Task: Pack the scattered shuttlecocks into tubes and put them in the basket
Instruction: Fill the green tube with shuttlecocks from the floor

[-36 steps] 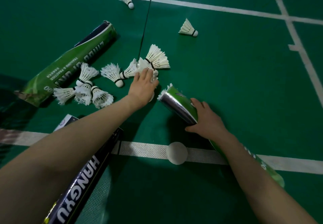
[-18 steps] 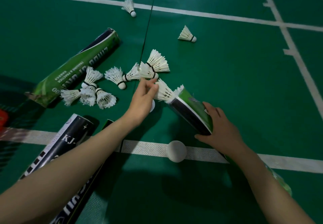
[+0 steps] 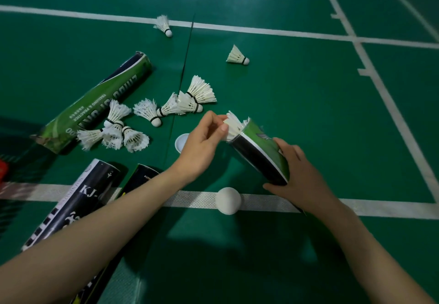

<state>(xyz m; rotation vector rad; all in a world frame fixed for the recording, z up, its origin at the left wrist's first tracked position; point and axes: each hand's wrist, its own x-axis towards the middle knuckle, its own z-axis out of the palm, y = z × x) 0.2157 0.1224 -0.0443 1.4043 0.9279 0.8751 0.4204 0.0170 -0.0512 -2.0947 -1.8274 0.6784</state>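
My right hand (image 3: 298, 172) grips a green and black tube (image 3: 261, 151), tilted with its open mouth up and to the left. White feathers of a shuttlecock (image 3: 234, 124) stick out of that mouth, and my left hand (image 3: 204, 147) pinches them at the rim. Several loose shuttlecocks lie on the green floor: a cluster (image 3: 114, 132) at the left, a group (image 3: 187, 101) above my left hand, one (image 3: 237, 55) further back and one (image 3: 164, 25) on the far white line.
A long green tube (image 3: 95, 104) lies at the left. Two dark tubes, one marked KJ (image 3: 78, 199) and one (image 3: 142, 176) beside it, lie under my left forearm. A white cap (image 3: 228, 200) sits on the near line, another (image 3: 181, 142) by my left hand. Something red (image 3: 2, 169) shows at the left edge.
My left hand picked a shuttlecock from the group and brought it right to the tube mouth. My right hand lifted and tilted the tube upward. The camera view shifted down.
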